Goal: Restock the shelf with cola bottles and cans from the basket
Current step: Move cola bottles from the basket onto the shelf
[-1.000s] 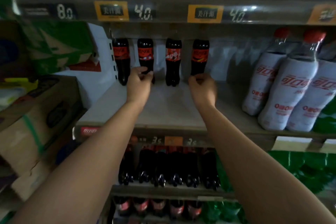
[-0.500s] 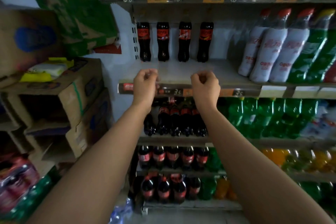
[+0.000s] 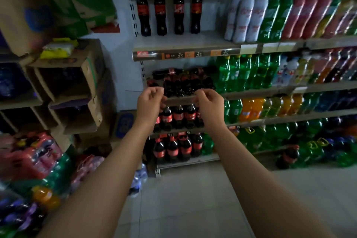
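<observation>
Left hand and right hand mid-frame, both curled, empty; four cola bottles upper centre on shelf.

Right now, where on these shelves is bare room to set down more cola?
The shelf board in front of the four cola bottles is bare, up to the white bottles. The cola rows below are packed.

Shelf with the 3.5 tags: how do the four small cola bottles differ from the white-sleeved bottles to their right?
The cola bottles are short and dark with red labels; the white-sleeved bottles are taller, wrapped in white, with red caps. The cola bottles stand spaced apart at the back of the shelf; the white-sleeved bottles crowd together near its front edge. Both sets stand on the same shelf.
</observation>
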